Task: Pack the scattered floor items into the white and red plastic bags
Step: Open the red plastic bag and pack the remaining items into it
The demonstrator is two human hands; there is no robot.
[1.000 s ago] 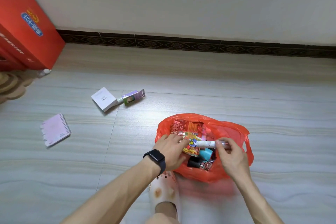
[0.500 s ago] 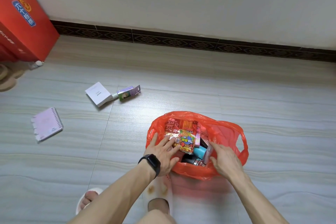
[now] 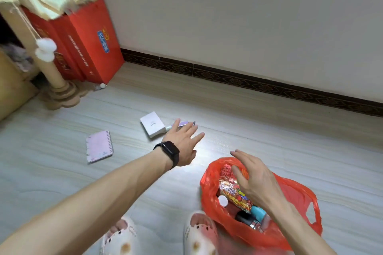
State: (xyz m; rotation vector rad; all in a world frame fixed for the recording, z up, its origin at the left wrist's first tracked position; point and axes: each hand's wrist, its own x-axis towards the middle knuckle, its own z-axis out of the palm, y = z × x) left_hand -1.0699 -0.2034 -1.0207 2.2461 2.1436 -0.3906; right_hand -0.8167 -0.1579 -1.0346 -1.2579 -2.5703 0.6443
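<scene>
Left hand hovers by purple packet (right hand over red bag).

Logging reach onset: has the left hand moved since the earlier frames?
Yes. The left hand has left the red bag and reached out toward the white box.

Red bag open, snack packet inside; white box, pink notebook lying flat, well apart from bag.

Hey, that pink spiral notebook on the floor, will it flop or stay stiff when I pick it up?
The pink spiral notebook looks thin, so it is probably light and may bend a little. It lies flat, so it should not roll.
</scene>
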